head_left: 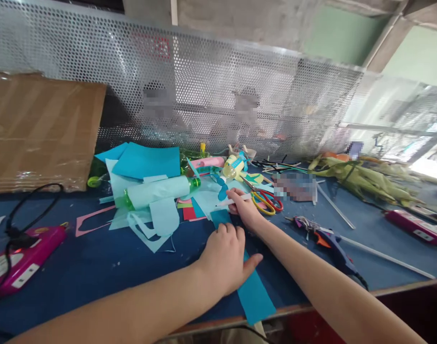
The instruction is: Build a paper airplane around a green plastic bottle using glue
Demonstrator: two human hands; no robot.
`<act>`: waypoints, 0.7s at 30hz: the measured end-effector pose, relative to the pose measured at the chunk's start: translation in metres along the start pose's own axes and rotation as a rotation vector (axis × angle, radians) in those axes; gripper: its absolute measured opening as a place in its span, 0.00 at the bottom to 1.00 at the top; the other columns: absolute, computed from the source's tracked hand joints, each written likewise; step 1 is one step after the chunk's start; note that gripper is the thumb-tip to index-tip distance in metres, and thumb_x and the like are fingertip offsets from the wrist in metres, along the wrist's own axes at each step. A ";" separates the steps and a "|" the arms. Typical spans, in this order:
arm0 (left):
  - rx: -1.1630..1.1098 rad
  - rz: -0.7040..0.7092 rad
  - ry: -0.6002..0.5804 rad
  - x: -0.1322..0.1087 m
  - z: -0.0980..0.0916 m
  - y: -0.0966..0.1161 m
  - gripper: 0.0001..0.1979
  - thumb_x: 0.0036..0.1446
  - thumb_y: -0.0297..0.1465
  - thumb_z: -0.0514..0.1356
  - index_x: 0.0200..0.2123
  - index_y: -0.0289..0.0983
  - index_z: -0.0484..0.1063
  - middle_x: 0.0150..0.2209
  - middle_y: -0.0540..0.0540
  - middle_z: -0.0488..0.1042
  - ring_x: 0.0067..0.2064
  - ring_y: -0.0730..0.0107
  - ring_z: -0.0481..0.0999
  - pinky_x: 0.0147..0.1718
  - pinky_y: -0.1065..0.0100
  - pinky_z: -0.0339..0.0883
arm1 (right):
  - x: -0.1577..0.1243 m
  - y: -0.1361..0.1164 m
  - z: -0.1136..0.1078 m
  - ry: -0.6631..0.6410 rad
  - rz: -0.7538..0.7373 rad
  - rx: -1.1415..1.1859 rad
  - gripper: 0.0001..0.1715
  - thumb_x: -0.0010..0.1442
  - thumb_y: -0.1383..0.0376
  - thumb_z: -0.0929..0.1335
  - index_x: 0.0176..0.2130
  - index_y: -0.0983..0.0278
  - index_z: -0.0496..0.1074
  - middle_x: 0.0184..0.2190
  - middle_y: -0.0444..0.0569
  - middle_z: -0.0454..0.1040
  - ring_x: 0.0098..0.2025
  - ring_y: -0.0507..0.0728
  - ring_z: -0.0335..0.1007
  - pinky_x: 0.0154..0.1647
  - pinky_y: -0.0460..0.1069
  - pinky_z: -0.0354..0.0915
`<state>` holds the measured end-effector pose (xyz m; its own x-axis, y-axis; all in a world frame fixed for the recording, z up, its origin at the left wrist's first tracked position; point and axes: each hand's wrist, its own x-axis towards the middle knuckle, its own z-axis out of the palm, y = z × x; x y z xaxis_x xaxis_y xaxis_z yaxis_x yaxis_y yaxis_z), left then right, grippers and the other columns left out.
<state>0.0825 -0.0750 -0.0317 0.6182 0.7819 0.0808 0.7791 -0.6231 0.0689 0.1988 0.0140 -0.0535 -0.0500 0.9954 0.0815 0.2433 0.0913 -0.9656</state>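
My left hand lies on a long blue paper strip, its fingers bent over the strip and its thumb stretched out to the right. The strip runs from the table's front edge up past both hands. Just above it, my right hand is closed around a white pen whose dark tip points left. A small blue paper cut-out with rounded lobes is right beside the right fingers. To the left, a green plastic bottle wrapped in light blue paper lies on paper scraps.
Scissors with yellow handles and red ones lie right of my right hand. A glue gun, a white stick, corn husks and magenta power strips surround the work area. Perforated metal mesh stands behind the table.
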 end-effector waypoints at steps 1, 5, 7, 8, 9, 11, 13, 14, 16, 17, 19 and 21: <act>0.005 -0.005 0.008 0.001 0.001 0.001 0.24 0.60 0.44 0.52 0.41 0.25 0.71 0.38 0.29 0.72 0.41 0.44 0.72 0.36 0.52 0.70 | -0.001 0.002 0.000 -0.001 -0.005 0.031 0.17 0.55 0.48 0.60 0.29 0.58 0.56 0.15 0.37 0.53 0.18 0.52 0.52 0.22 0.48 0.54; 0.027 0.008 0.095 -0.001 0.012 0.001 0.22 0.60 0.42 0.53 0.43 0.27 0.71 0.45 0.27 0.71 0.51 0.38 0.69 0.44 0.47 0.67 | -0.002 0.004 0.000 -0.015 -0.034 0.101 0.15 0.49 0.54 0.65 0.27 0.59 0.57 0.17 0.36 0.58 0.20 0.49 0.52 0.23 0.46 0.52; 0.048 -0.003 0.104 -0.003 0.017 0.000 0.23 0.60 0.43 0.52 0.45 0.29 0.70 0.50 0.26 0.70 0.55 0.38 0.66 0.47 0.47 0.66 | -0.001 0.005 0.000 0.002 -0.049 0.118 0.15 0.47 0.56 0.66 0.24 0.60 0.56 0.16 0.36 0.55 0.20 0.49 0.50 0.23 0.46 0.50; 0.060 -0.012 0.098 -0.003 0.018 0.000 0.23 0.60 0.44 0.52 0.46 0.29 0.70 0.51 0.27 0.69 0.55 0.38 0.67 0.47 0.47 0.66 | -0.001 0.006 0.001 0.020 -0.057 0.123 0.15 0.48 0.56 0.66 0.23 0.60 0.55 0.16 0.35 0.53 0.20 0.48 0.48 0.22 0.46 0.49; 0.072 -0.019 0.086 -0.003 0.019 0.000 0.24 0.60 0.44 0.51 0.46 0.30 0.70 0.51 0.27 0.69 0.55 0.38 0.67 0.46 0.48 0.67 | 0.000 0.007 0.001 0.041 -0.066 0.125 0.16 0.48 0.56 0.66 0.22 0.60 0.55 0.16 0.35 0.52 0.19 0.48 0.47 0.22 0.46 0.49; 0.095 -0.019 0.050 -0.001 0.017 0.002 0.25 0.61 0.46 0.50 0.47 0.30 0.70 0.52 0.26 0.69 0.53 0.38 0.69 0.46 0.48 0.67 | 0.002 0.010 0.000 0.084 -0.085 0.120 0.18 0.48 0.56 0.67 0.21 0.60 0.55 0.16 0.35 0.52 0.20 0.48 0.47 0.22 0.46 0.49; 0.117 -0.009 0.008 0.002 0.015 0.004 0.27 0.60 0.47 0.49 0.48 0.29 0.69 0.52 0.25 0.69 0.53 0.37 0.70 0.45 0.48 0.67 | 0.003 0.013 -0.001 0.104 -0.096 0.111 0.18 0.47 0.56 0.69 0.20 0.60 0.56 0.15 0.36 0.54 0.20 0.49 0.49 0.23 0.47 0.51; 0.128 -0.001 -0.012 0.003 0.013 0.005 0.27 0.60 0.47 0.49 0.48 0.29 0.69 0.52 0.24 0.69 0.53 0.36 0.69 0.45 0.47 0.67 | 0.004 0.013 -0.002 0.105 -0.097 0.109 0.18 0.47 0.57 0.69 0.19 0.60 0.56 0.15 0.36 0.54 0.20 0.49 0.50 0.23 0.47 0.51; 0.152 0.013 -0.031 0.005 0.012 0.007 0.28 0.60 0.47 0.49 0.48 0.29 0.69 0.52 0.24 0.69 0.53 0.35 0.69 0.45 0.46 0.67 | 0.004 0.013 -0.004 0.082 -0.088 0.098 0.18 0.46 0.58 0.70 0.19 0.60 0.57 0.14 0.36 0.55 0.20 0.49 0.50 0.22 0.47 0.50; 0.161 0.019 -0.030 0.005 0.012 0.007 0.28 0.60 0.48 0.49 0.48 0.29 0.69 0.52 0.24 0.69 0.53 0.35 0.70 0.45 0.46 0.67 | 0.003 0.012 -0.005 0.064 -0.081 0.088 0.18 0.47 0.58 0.70 0.19 0.60 0.57 0.14 0.36 0.55 0.19 0.48 0.49 0.22 0.47 0.49; 0.171 0.027 -0.005 0.004 0.013 0.006 0.28 0.60 0.48 0.50 0.47 0.29 0.70 0.52 0.24 0.70 0.52 0.36 0.71 0.45 0.46 0.67 | 0.002 0.010 -0.005 0.031 -0.066 0.062 0.19 0.47 0.58 0.70 0.19 0.60 0.57 0.13 0.35 0.55 0.18 0.48 0.47 0.20 0.47 0.46; 0.171 0.032 0.036 0.003 0.016 0.004 0.28 0.59 0.48 0.50 0.46 0.29 0.71 0.50 0.24 0.71 0.51 0.37 0.72 0.44 0.47 0.68 | 0.001 0.008 -0.005 0.005 -0.054 0.048 0.20 0.48 0.56 0.70 0.19 0.60 0.57 0.12 0.35 0.55 0.18 0.48 0.47 0.20 0.47 0.45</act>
<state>0.0893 -0.0751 -0.0468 0.6408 0.7589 0.1160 0.7677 -0.6323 -0.1046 0.2058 0.0161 -0.0593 -0.0565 0.9892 0.1352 0.1932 0.1437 -0.9706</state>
